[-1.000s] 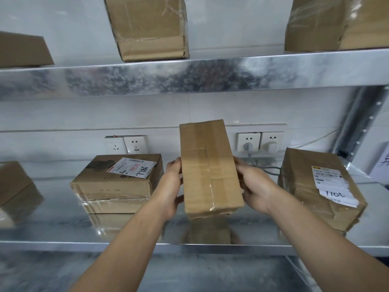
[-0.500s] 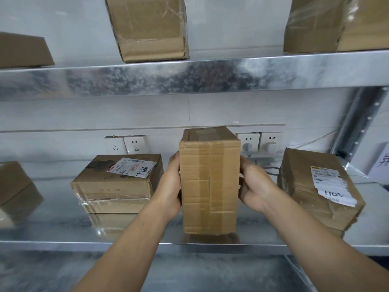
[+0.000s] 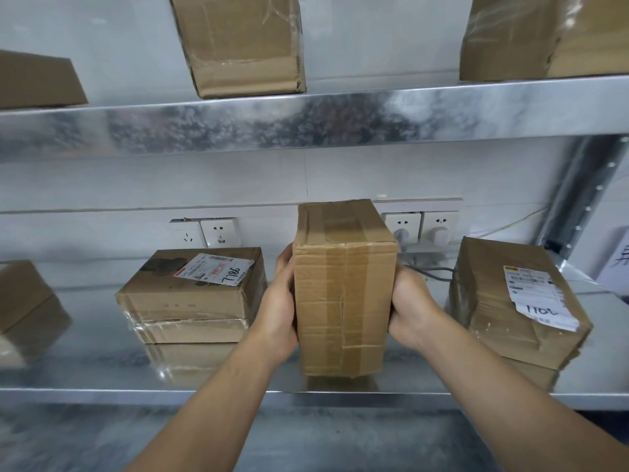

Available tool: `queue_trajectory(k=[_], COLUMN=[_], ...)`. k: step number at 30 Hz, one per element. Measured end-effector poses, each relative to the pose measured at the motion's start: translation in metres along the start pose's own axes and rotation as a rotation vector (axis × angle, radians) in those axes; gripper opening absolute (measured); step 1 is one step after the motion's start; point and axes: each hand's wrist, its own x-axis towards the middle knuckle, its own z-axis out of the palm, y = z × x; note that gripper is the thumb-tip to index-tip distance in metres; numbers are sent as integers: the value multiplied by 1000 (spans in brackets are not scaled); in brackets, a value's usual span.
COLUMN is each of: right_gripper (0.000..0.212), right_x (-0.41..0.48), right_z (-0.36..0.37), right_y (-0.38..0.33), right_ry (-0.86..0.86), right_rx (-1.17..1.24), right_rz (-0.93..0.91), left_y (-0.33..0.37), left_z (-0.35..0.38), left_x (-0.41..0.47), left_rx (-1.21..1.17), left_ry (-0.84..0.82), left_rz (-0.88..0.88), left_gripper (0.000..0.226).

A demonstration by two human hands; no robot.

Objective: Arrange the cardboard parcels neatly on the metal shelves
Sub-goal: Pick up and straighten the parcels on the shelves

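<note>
— Brown cardboard, taped down the front: where does the tall parcel (image 3: pixel 343 301) sit?

— Upright on the middle shelf (image 3: pixel 85 369), close to its front edge. Its bottom edge meets its own reflection in the metal, so it looks set down.

— And the hands?

— Both forearms reach up and forward from below. The left hand (image 3: pixel 277 311) presses its palm against the parcel's left side, with the fingers curled round toward the back. The right hand (image 3: pixel 413 308) clasps the right side the same way, though its fingertips are hidden behind the box. The 2 hands grasp the parcel between them.

— What differs from 1 second ago?

— Then the parcel hung tilted above the shelf. Now it stands straight, with its top face showing. Since 0.5 seconds ago it has hardly moved, and both hands keep their hold.

— Neighbours?

— To the left, near but apart, is a labelled stack (image 3: pixel 194 294) of flat boxes bound in clear film. To the right stands a right parcel (image 3: pixel 503 321) with a white label. A far-left parcel (image 3: pixel 23 301) is cut off by the frame edge.

— The room?

— The shelving is galvanised metal. The upper shelf (image 3: pixel 306 120) carries 3 upper parcels (image 3: pixel 238 46). Behind is a white wall with wall sockets (image 3: pixel 218 231), and a perforated post (image 3: pixel 578 199) rises at the right.
</note>
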Motion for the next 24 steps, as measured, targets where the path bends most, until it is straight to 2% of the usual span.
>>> queue_trajectory(k=[3,4,7,9,12,17,22,24], right_gripper=[33,36,46,41,28,22,21,22], right_x=[0,1,4,3,3,3,5,3], right_z=[1,0,-9,-14,-17,-13,-8,-5], right_y=[-2,-4,-14,-22,-30,-35,-36,-37], right_ry=[11,21,7,-26,-67,-36,16,17], right_rx=[-71,-115,-283,-313,-217,-22,25,46], right_rz=[3,4,9,32,57,-8,-54,-79], left_y=[4,5,13,15,21,31,36,36], left_z=[1,-1,-5,-8,-9,-7,-3,-3], left_x=[-1,1,6,10,12,15,9,8], left_rx=[32,73,282,337,289,173,110,59], left_ry=[21,34,56,61,60,86,58,47], left_rz=[-41,-58,-55,-90,-80,-14,-34,-33], left_gripper=[60,59,32,32,26,26,51,54])
